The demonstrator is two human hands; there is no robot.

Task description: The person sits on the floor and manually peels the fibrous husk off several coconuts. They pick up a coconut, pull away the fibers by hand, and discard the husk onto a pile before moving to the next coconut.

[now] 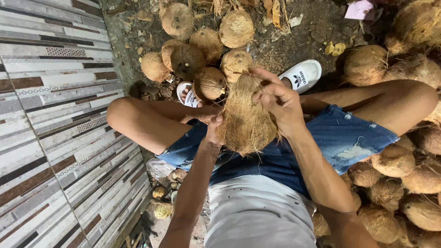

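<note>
Here, both hands are gripping one fibrous coconut (pixel 245 121) above the lap: the right hand (pixel 278 103) is clasping its upper husk, the left hand (pixel 213 128) is cupping its side. Beyond the hands, more coconuts (pixel 202 55) are lying piled.

Tan, stringy brown coconut (pixel 245 121); faded blue denim shorts (pixel 340 138) with pale worn patches; white shirt (pixel 259 213); white sandal (pixel 305 73) with black stripes; wall tiles (pixel 55 119) banded grey, white and brown; dark earth ground (pixel 312 27)
</note>
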